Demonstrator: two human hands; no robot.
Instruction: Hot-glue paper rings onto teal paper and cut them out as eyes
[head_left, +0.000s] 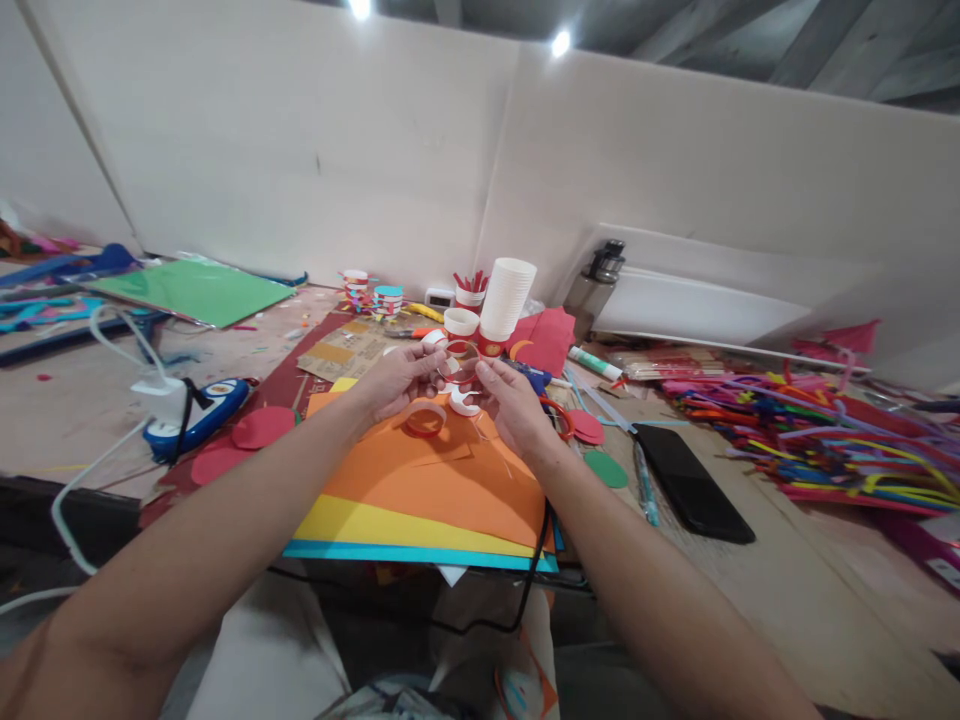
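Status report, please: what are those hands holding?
Left hand, right hand: both pinching red ring. Ring: held midair. Nearby: orange paper, stacked white paper cups.

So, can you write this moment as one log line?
Left hand: holding thin red ring | Right hand: holding same ring | Below: flat orange sheet

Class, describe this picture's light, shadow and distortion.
Head view, top: two ceiling lights glare white; head view, middle: soft shadow darkens the orange sheet below left hand and right hand; head view, bottom: the forearms look stretched and soft.
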